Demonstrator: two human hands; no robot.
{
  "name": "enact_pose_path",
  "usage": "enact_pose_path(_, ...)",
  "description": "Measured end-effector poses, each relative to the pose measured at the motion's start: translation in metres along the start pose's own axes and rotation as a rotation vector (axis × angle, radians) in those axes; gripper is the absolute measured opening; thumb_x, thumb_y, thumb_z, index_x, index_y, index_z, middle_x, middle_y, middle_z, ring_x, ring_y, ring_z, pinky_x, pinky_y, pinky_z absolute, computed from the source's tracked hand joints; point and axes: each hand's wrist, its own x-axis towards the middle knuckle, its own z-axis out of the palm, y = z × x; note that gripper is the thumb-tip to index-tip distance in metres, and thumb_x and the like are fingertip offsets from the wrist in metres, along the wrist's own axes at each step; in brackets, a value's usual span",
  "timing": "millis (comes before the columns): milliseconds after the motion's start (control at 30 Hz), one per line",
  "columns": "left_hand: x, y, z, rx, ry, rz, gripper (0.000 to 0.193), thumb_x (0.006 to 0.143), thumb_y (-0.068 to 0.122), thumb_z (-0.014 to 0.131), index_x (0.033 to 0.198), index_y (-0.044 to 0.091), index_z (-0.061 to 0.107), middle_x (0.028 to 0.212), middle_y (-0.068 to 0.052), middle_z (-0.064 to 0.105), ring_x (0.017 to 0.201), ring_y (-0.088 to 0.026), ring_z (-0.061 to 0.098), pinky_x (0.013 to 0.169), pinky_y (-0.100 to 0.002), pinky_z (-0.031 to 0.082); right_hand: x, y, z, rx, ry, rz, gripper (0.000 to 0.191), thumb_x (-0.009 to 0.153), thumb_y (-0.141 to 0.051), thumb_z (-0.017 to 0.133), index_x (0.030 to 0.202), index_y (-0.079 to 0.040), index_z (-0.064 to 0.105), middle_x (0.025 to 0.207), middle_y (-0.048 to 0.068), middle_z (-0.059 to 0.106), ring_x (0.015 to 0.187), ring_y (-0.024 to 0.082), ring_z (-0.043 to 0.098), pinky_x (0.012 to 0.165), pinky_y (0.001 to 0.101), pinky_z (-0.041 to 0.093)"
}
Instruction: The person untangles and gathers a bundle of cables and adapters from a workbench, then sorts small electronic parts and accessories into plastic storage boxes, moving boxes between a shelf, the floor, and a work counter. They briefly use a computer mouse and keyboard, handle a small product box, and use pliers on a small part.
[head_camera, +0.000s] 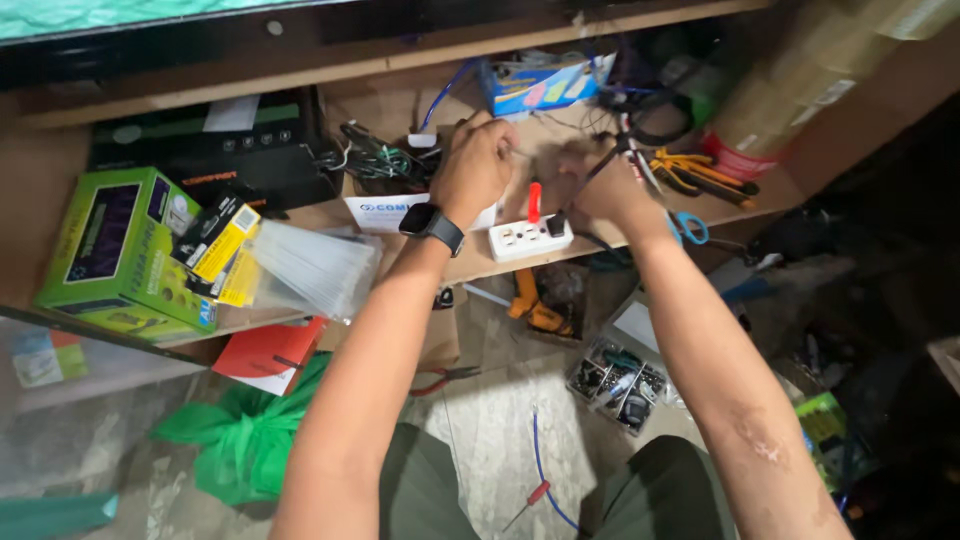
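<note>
We had both hands up on the low wooden shelf (700, 205), working over the white power strip (530, 238) that lay near its front edge, between our forearms. Our left hand (472, 165) was curled into a closed fist above and behind the strip, and a thin wire seemed to run out of it to the right. Our right hand (590, 185) was also closed, apparently pinching dark leads that reached towards the tangle of cables (640, 110) behind. We judged the step to be some wiring work at the strip, with a red-handled tool (534, 200) standing upright just above it. The next move would have called for a steady pinch and fine aim at small parts.

What our fingers actually gripped was hidden behind the knuckles and blurred. We could not tell whether the red tool was held or merely stuck into the strip. The orange-handled cutters (700, 175) lay apart to the right.
</note>
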Motion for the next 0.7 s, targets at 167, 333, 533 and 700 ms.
enact_pose_path(167,0.011,0.028,0.016,0.286,-0.060,0.158,0.010,0.088,0.009,0.068,0.097,0.005,0.070,0.111,-0.020,0.067,0.101,-0.040,0.066,0.082,-0.049,0.054,-0.025,-0.028,-0.005,-0.227,0.083,0.107,0.034,0.079,-0.019,0.069,0.110,-0.008,0.078,0.120,0.019,0.067,0.119,0.051,0.051,0.095,0.0622,0.043)
enact_pose_path(333,0.018,0.050,0.052,0.340,-0.480,-0.259,0.019,0.080,0.011,0.067,0.095,0.008,0.078,0.104,-0.021,0.072,0.101,-0.038,0.071,0.086,-0.045,0.057,-0.031,-0.039,-0.017,-0.410,0.244,0.156,0.032,0.069,-0.028,0.074,0.093,-0.007,0.077,0.129,0.023,0.064,0.112,0.052,0.048,0.087,0.0607,0.042)
enact_pose_path(533,0.014,0.035,0.087,0.439,-0.470,-0.300,0.019,0.091,0.012,0.061,0.095,0.007,0.079,0.101,-0.021,0.075,0.098,-0.035,0.074,0.082,-0.043,0.059,-0.038,-0.013,-0.043,-0.037,0.286,0.330,0.013,0.103,-0.011,0.061,0.111,-0.005,0.071,0.119,0.017,0.068,0.114,0.041,0.060,0.095,0.0513,0.047)
enact_pose_path(700,0.009,0.028,0.104,0.458,-0.418,-0.286,0.020,0.091,0.010,0.060,0.096,0.009,0.080,0.101,-0.017,0.076,0.099,-0.034,0.073,0.082,-0.043,0.059,-0.047,-0.006,-0.066,0.435,0.366,0.386,0.014,0.107,-0.011,0.062,0.118,-0.003,0.064,0.113,0.017,0.070,0.107,0.037,0.070,0.092,0.0405,0.055)
